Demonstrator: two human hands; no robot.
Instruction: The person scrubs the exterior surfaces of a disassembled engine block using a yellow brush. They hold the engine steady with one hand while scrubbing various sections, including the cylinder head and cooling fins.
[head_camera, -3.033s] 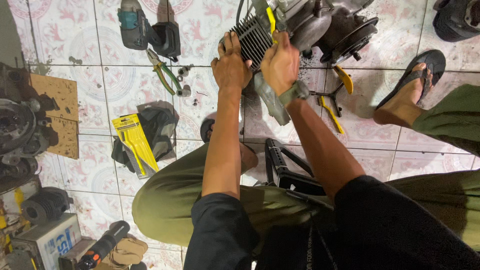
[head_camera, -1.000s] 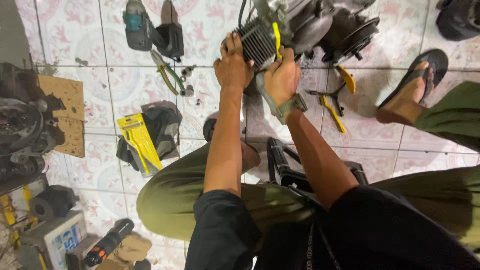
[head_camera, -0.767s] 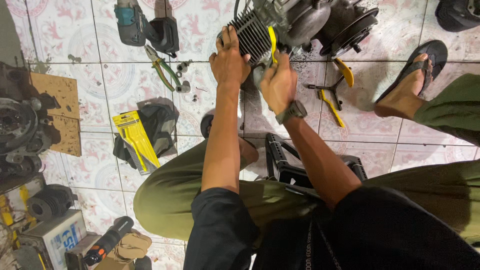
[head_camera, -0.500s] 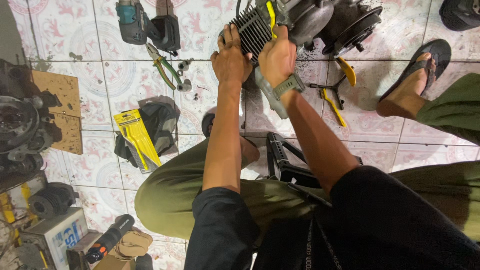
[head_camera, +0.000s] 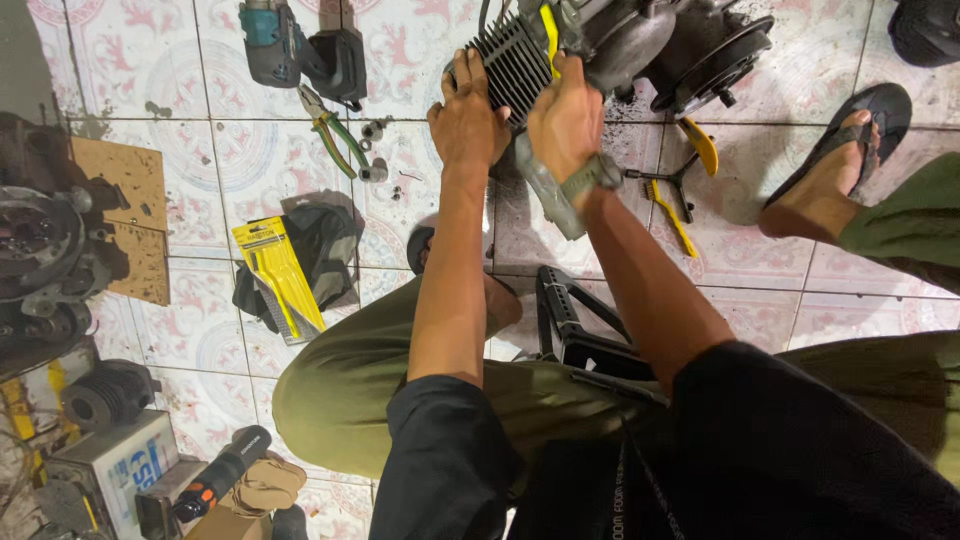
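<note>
Both my hands are on the dark finned metal engine block (head_camera: 520, 65) at the top of the tiled floor (head_camera: 180, 160). My left hand (head_camera: 468, 118) lies flat, fingers spread against the fins; my right hand (head_camera: 566, 118) curls closed around the block's edge beside a yellow strip. Left of my knee, a flat yellow blister package (head_camera: 278, 275) rests on a black cloth (head_camera: 325, 245). Green-handled pliers (head_camera: 330, 130) lie nearby.

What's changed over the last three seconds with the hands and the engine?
Little has changed. The right hand shifted slightly on the finned engine block, dipping then returning beside the yellow tool. The left hand stayed pressed on the fins. Pliers and drill unmoved.
</note>
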